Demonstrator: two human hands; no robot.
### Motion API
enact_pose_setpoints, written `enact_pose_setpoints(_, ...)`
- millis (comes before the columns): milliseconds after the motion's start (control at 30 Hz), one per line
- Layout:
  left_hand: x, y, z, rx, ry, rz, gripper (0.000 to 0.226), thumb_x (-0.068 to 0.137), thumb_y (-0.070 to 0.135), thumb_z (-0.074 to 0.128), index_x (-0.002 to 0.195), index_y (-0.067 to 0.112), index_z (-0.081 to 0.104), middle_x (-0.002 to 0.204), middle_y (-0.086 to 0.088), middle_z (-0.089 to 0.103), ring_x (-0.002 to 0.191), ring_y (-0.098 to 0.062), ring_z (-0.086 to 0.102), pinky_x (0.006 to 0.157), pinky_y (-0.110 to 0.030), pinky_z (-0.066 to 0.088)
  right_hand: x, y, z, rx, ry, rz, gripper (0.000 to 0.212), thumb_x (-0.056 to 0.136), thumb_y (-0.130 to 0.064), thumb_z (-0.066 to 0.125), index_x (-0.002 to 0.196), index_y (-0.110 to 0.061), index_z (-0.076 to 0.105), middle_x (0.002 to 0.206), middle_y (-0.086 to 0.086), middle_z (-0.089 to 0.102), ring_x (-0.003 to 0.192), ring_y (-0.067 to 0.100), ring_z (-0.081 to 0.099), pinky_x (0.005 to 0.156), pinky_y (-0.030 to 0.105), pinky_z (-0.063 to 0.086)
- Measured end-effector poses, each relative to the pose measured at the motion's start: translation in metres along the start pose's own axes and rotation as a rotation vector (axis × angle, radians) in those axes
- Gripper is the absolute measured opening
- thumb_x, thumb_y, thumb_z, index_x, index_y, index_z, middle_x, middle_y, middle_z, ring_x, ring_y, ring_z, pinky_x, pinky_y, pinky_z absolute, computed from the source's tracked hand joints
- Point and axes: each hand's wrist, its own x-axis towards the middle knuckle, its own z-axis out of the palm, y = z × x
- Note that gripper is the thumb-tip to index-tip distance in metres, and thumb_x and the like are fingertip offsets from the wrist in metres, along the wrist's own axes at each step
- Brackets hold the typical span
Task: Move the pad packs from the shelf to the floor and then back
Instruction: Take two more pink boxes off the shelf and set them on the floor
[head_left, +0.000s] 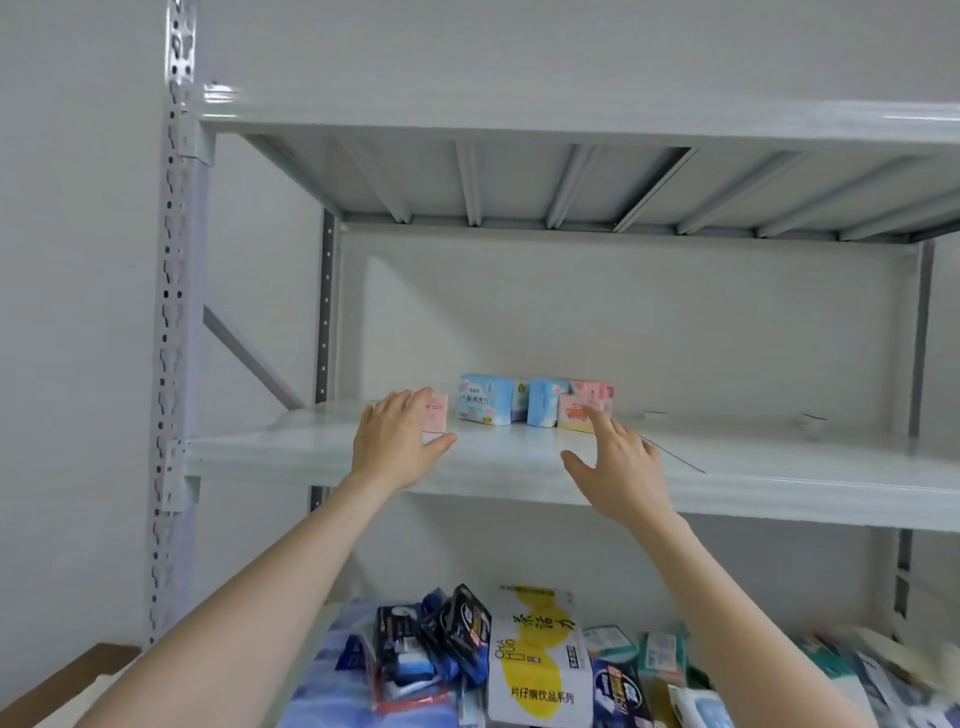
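The pad packs (535, 408) stand in a short row at the middle of the frame, toward the back of a white metal shelf (779, 467), part of a pale rack against a plain white wall (78, 260). The row is two blue packs between a small pink pack (439, 413) at its left end and a larger pink pack (579, 410) at its right; their print is too small to read. At the bottom of the frame a lower shelf holds a heap of packages, among them a white-and-yellow pack (535, 660) lettered "CHA HUO". The left hand (400, 441) reaches with straight, spread fingers (410, 402) over the small pink pack; the right hand (618, 462), also spread and gripping nothing, has its fingertips at the larger pink pack, contact unclear.
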Motion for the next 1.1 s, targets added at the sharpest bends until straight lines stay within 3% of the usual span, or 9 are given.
enact_pose_setpoints(467, 0.112, -0.044, 0.095, -0.306, -0.109, -0.335, 0.097, 0.071, 0.057, 0.076, 0.148, 0.018, 0.03, 0.141, -0.015, 0.04, 0.127, -0.035, 0.047, 0.1, -0.04, 0.043, 0.126, 0.065, 0.065, 0.126, -0.068, 0.081, 0.063, 0.088, -0.046, 0.058, 0.143, -0.028, 0.034, 0.134, 0.002, 0.054, 0.12, 0.027, 0.05, 0.092, 0.041, 0.044)
enact_pose_setpoints(667, 0.136, -0.056, 0.116, -0.291, -0.086, -0.445, 0.102, 0.06, 0.063, 0.08, 0.14, 0.016, 0.039, 0.129, -0.013, 0.056, 0.121, -0.03, 0.054, 0.093, -0.036, 0.044, 0.168, 0.094, 0.084, 0.153, -0.123, 0.086, 0.061, 0.084, -0.041, 0.062, 0.14, -0.031, 0.038, 0.134, -0.001, 0.052, 0.121, 0.025, 0.047, 0.091, 0.039, 0.044)
enact_pose_setpoints(767, 0.144, -0.062, 0.119, -0.275, -0.086, -0.47, 0.099, 0.058, 0.064, 0.081, 0.136, 0.015, 0.044, 0.126, -0.011, 0.06, 0.119, -0.03, 0.054, 0.09, -0.034, 0.044, 0.189, 0.107, 0.094, 0.159, -0.192, 0.125, 0.066, 0.079, -0.045, 0.066, 0.137, -0.032, 0.04, 0.13, -0.001, 0.055, 0.116, 0.026, 0.051, 0.082, 0.036, 0.045)
enact_pose_setpoints(833, 0.147, -0.063, 0.119, -0.267, -0.105, -0.479, 0.098, 0.055, 0.066, 0.08, 0.133, 0.015, 0.047, 0.127, -0.01, 0.06, 0.12, -0.029, 0.053, 0.089, -0.033, 0.043, 0.206, 0.116, 0.1, 0.154, -0.25, 0.159, 0.069, 0.075, -0.047, 0.069, 0.135, -0.027, 0.041, 0.124, 0.001, 0.058, 0.111, 0.027, 0.055, 0.085, 0.038, 0.05)
enact_pose_setpoints(967, 0.149, -0.064, 0.12, -0.26, -0.12, -0.474, 0.094, 0.046, 0.068, 0.063, 0.125, 0.018, 0.053, 0.123, -0.007, 0.062, 0.115, -0.027, 0.056, 0.089, -0.032, 0.047, 0.235, 0.131, 0.116, 0.171, -0.326, 0.204, 0.071, 0.076, -0.044, 0.071, 0.136, -0.018, 0.043, 0.114, 0.003, 0.063, 0.103, 0.025, 0.058, 0.086, 0.039, 0.052)
enact_pose_setpoints(1100, 0.151, -0.07, 0.122, -0.258, -0.114, -0.457, 0.069, 0.056, 0.054, 0.066, 0.115, 0.02, 0.06, 0.117, -0.005, 0.065, 0.104, -0.024, 0.058, 0.082, -0.029, 0.045, 0.248, 0.139, 0.132, 0.138, -0.362, 0.239, 0.088, 0.076, -0.047, 0.074, 0.145, -0.014, 0.03, 0.132, 0.006, 0.053, 0.114, 0.026, 0.053, 0.076, 0.03, 0.04)
